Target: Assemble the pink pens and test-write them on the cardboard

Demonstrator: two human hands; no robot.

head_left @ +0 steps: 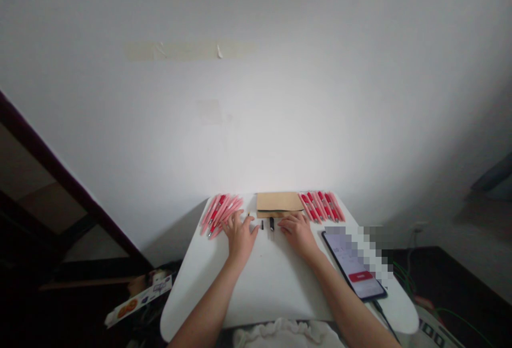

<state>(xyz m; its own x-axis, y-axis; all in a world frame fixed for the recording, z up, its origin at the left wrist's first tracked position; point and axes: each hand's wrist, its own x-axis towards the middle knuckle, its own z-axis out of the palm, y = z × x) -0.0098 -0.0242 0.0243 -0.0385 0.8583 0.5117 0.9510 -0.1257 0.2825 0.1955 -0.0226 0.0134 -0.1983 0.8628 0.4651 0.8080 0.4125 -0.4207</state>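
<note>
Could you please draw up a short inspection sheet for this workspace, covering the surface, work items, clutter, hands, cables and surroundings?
Surface: white table, against the wall.
Work items: loosely piled pink-and-red pens at left; a neater row of similar pens at right; small black pieces between the hands.
Clutter: brown flat item at the far edge; phone at right, its screen lit.
Hands: left hand spread beside the left pens; right hand near the brown item, grip unclear.
Cables: dark cable at the phone's near end; green cable beyond the table, at right.
Surroundings: yellowish strip on the wall; printed carton at lower left.
</note>
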